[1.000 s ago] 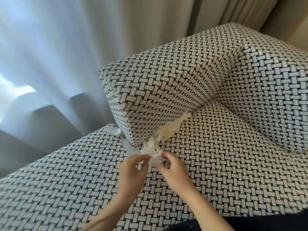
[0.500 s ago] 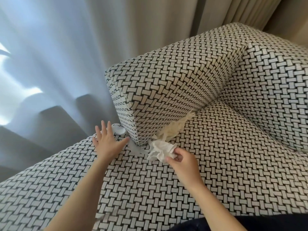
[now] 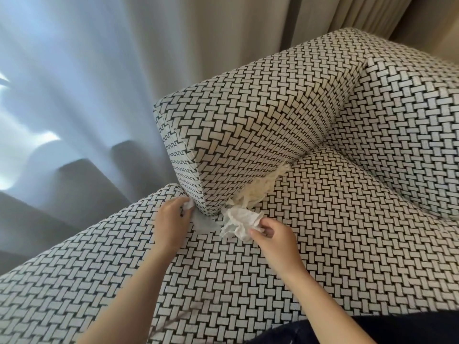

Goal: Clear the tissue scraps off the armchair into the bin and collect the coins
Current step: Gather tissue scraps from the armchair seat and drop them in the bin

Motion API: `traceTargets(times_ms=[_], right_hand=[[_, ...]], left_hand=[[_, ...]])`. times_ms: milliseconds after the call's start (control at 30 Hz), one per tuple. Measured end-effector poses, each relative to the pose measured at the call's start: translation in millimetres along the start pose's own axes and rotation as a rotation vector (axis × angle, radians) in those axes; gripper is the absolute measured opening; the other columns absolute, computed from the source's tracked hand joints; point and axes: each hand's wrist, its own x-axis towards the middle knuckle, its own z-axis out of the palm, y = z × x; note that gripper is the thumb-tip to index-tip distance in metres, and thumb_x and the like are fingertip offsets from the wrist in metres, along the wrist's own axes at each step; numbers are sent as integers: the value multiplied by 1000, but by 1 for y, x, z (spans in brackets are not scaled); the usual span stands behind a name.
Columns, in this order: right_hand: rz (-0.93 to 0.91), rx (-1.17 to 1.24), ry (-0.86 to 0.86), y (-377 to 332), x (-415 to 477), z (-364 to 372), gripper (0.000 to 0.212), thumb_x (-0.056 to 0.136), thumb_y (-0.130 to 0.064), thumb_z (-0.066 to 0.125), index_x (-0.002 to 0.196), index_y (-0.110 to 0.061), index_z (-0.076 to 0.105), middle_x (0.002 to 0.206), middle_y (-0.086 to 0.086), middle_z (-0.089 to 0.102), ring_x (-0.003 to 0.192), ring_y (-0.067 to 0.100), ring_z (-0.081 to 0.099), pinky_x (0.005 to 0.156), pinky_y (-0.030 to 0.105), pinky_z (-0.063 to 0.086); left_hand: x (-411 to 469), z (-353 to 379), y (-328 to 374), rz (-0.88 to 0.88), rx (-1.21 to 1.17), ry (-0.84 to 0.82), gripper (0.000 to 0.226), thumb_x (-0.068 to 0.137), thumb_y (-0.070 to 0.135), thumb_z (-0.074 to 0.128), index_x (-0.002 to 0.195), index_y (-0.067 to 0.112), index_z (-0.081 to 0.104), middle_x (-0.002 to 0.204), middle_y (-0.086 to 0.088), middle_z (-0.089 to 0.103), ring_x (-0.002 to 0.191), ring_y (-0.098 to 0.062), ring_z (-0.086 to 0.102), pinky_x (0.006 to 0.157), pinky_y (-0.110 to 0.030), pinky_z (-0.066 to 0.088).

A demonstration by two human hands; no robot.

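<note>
Pinching tissue scraps, perhaps four: two hands.

Seat cushion lies wide open on the right. Armrest blocks the left, backrest walls off the rear, and tissue strands clog the crevice under the armrest.
</note>
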Motion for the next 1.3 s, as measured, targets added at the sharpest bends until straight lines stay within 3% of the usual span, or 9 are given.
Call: traceTargets(times_ms=[267,367,467,567,733,867,1000,1167,1300], right_hand=[[-23,-20,81,-3,2,-3,16,81,-13,71,98,-12,71,86,-9,70,79,0,65,68,11,51],[-3,-22,96,-4,3,-5,19,82,-12,70,100,-10,71,86,-9,68,79,-2,63,66,8,48],[26,-17,93,-3,5,-10,20,83,-15,68,103,-10,70,91,-6,70,81,1,63,70,12,50],[97,45,33,1,1,-15,23,87,-23,64,108,-13,67,100,-5,69,92,7,64,81,23,52],[142,278,-99,5,-14,-31,27,83,-41,62,100,-20,67,91,-2,71,86,14,65,86,35,52],[104,272,-188,11,-24,-44,49,69,-52,73,111,-30,61,103,-7,69,97,10,64,87,30,51],[116,168,-145,12,-31,-54,48,68,-36,78,110,-38,57,107,-15,65,102,-1,57,84,17,45],[139,54,-89,24,-34,-65,28,76,-25,76,98,-31,61,97,-8,68,93,7,62,76,20,47],[202,149,43,40,-37,-71,7,83,-20,69,89,-18,67,89,-3,71,79,2,66,71,17,46]], left_hand=[[-37,-12,18,31,-112,-57,19,81,10,69,100,9,70,90,-1,70,65,-12,56,66,-28,52],[-55,-17,35,135,-194,-171,16,80,16,66,95,13,69,89,10,63,80,-8,58,79,-28,50],[-70,-20,59,181,-311,-254,13,81,22,62,92,27,62,89,21,61,86,4,57,80,-15,46],[-77,-17,83,98,-489,-276,23,81,9,66,85,31,61,85,16,63,83,-1,59,75,-14,49],[-83,-9,117,-116,-789,-419,7,86,14,63,91,18,65,88,0,69,81,-11,66,72,-22,53],[-82,-6,137,-247,-897,-438,6,86,7,61,90,8,66,84,-3,71,80,-13,68,69,-20,53],[-79,-6,149,-253,-927,-577,15,86,0,59,98,8,63,92,-4,71,85,-12,69,70,-20,53],[-72,-14,147,-176,-924,-763,30,87,0,58,112,16,59,98,2,72,95,-8,67,83,-20,52],[-67,-2,134,-76,-533,-370,30,83,3,62,108,20,63,97,8,68,90,1,61,87,-22,51]])
